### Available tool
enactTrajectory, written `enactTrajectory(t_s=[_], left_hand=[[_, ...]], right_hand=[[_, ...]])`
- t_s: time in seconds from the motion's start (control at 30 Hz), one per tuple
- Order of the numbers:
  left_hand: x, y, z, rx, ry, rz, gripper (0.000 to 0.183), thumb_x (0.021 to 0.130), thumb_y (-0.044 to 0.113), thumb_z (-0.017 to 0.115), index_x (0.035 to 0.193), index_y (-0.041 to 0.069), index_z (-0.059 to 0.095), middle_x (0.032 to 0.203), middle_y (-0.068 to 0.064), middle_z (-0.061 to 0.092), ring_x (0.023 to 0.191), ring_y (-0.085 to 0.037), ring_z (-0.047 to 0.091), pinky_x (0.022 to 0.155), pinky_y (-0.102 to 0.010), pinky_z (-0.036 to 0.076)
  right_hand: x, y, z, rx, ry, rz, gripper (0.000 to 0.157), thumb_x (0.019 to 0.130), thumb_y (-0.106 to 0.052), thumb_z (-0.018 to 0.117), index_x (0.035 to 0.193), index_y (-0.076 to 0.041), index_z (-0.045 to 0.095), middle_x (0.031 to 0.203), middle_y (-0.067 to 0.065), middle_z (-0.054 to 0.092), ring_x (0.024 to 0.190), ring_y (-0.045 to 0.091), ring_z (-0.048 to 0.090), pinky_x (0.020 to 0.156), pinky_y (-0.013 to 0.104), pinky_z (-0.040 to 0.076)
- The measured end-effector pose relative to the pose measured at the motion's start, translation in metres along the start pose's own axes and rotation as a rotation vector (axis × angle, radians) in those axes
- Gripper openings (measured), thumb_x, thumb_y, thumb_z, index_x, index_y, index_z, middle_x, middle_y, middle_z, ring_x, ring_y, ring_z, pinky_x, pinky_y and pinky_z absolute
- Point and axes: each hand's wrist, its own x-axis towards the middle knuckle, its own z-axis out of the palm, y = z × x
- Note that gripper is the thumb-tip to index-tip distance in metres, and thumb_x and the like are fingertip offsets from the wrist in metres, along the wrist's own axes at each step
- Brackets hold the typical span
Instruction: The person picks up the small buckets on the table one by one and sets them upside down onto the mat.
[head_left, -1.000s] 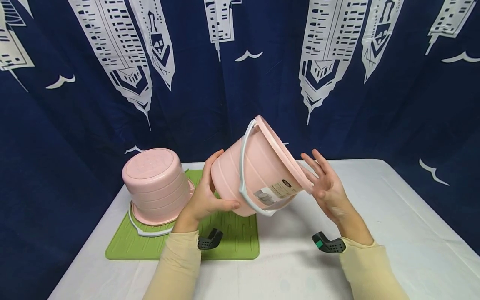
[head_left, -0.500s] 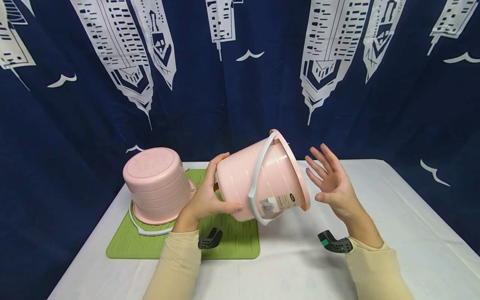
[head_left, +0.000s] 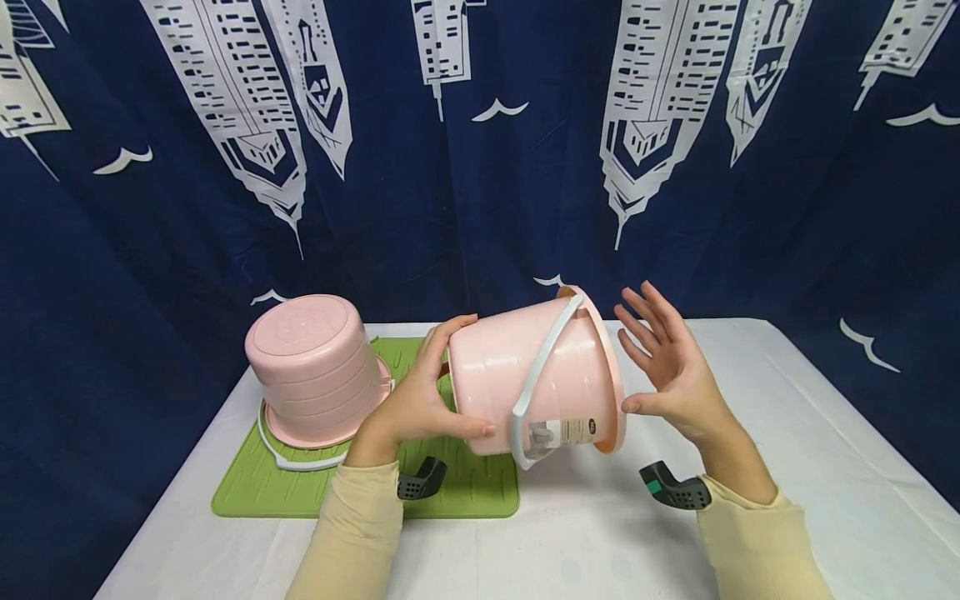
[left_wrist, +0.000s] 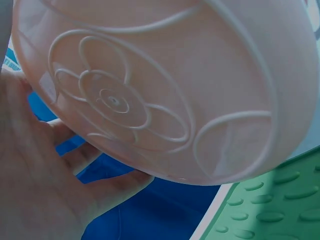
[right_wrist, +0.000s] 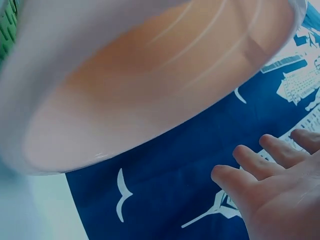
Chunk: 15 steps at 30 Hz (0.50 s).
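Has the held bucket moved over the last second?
Yes: in the head view, the held bucket has moved right and down, tipping toward level, judged against the green mat.

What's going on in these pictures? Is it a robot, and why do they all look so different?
No robot here! A person's bare left hand is the grip, holding a tipped pink bucket by its bottom end. The right hand, fingers spread, is beside its open rim.

The wide picture is taken from the person's head, looking forward and down. The close-ups are taken from each wrist: the left one sees a flower shape on the bucket's bottom, and the right one peeks inside.

On the white table lies a green mat. A second bucket, also pink, stands on it upside down.
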Motion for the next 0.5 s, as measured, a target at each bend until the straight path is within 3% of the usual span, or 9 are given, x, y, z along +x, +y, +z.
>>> enactTrajectory(t_s=[0.5], left_hand=[[0.0, 0.0045, 0.0028, 0.095, -0.061, 0.028, 0.119, 0.054, 0.028, 0.098, 0.153, 0.028, 0.034, 0.152, 0.006, 0.031, 0.138, -0.014, 0.027, 0.108, -0.049, 0.037]], right_hand=[[0.0017, -0.0096, 0.0094, -0.158, -0.081, 0.024, 0.135, 0.052, 0.016, 0.092, 0.161, -0.003, 0.015, 0.165, 0.015, 0.018, 0.151, 0.028, 0.019, 0.117, 0.031, 0.025]])
